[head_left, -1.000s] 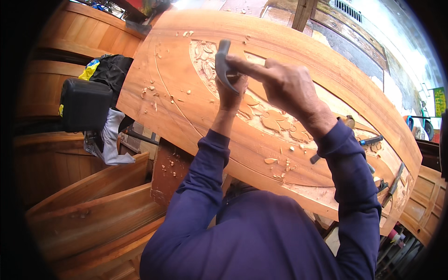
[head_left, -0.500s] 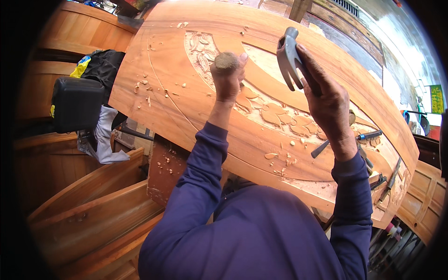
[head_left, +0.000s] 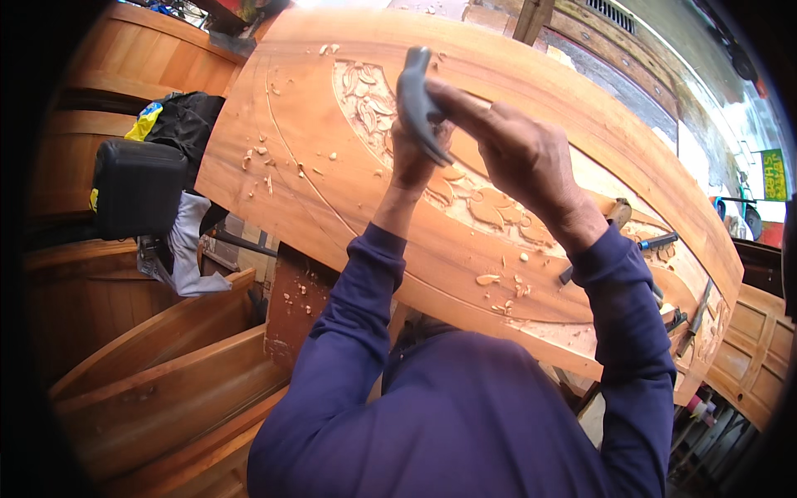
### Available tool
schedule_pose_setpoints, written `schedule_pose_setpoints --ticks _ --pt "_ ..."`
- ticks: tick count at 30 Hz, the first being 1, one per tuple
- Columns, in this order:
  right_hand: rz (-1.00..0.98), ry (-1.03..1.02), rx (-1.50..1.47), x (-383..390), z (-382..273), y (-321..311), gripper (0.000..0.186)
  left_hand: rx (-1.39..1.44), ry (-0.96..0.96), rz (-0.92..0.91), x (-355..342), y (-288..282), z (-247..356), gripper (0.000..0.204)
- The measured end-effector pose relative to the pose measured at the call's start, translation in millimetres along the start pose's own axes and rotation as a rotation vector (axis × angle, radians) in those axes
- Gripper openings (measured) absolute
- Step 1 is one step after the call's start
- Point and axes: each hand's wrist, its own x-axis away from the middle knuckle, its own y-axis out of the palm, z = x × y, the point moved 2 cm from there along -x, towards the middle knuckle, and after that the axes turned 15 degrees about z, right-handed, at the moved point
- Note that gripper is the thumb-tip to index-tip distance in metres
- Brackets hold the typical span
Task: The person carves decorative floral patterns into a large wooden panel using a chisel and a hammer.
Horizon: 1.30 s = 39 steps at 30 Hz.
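- Head view, the only one: the right hand (head_left: 525,149) is closed round the handle of a hammer (head_left: 422,108); most of that handle is hidden by the hand.
- The hammer's dark head is raised in front of the left hand (head_left: 408,166), above the carved part of a wooden panel (head_left: 303,145).
- The left hand looks curled, but the hammer head covers much of it; how tightly it is closed, and on what, I cannot tell.
- The panel spreads below both hands, its upper edge near the top of the picture. A carved band (head_left: 494,207) curves across it, part of it behind the hands.
- Pale shavings (head_left: 488,280) lie scattered on the panel.
- Beside the right sleeve (head_left: 618,286), a blue-banded tool (head_left: 658,241) lies on the panel. A dark tool (head_left: 567,275) is partly covered by the sleeve; its kind is hard to make out.
- Farther right, a long tool (head_left: 696,328) lies near small dark items (head_left: 677,320), too small to tell.
- At left, a black case (head_left: 139,189) overlaps a dark bag (head_left: 199,124), and a pale cloth (head_left: 189,249) hangs just beside it.
- Wooden boards (head_left: 166,382) at lower left run into the dark fisheye rim, which cuts them off.
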Motion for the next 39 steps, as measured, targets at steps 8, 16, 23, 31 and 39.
schedule_pose_setpoints --ticks 8,16,23,31,39 --pt "0.028 0.132 0.095 32 19 -12 0.07 0.259 -0.326 0.197 -35 -7 20 0.029" --pt "0.181 0.305 -0.063 30 16 -44 0.067 0.222 -0.323 -0.064 -11 15 31 0.033" --pt "0.481 0.259 -0.375 -5 6 -24 0.059 0.182 -0.296 -0.083 -9 18 32 0.031" --pt "-0.012 0.058 0.137 5 19 -11 0.07 0.026 -0.198 -0.076 -8 26 34 0.021" --pt "0.122 0.355 -0.069 27 17 -38 0.07 0.187 -0.312 -0.056 -19 18 30 0.037"
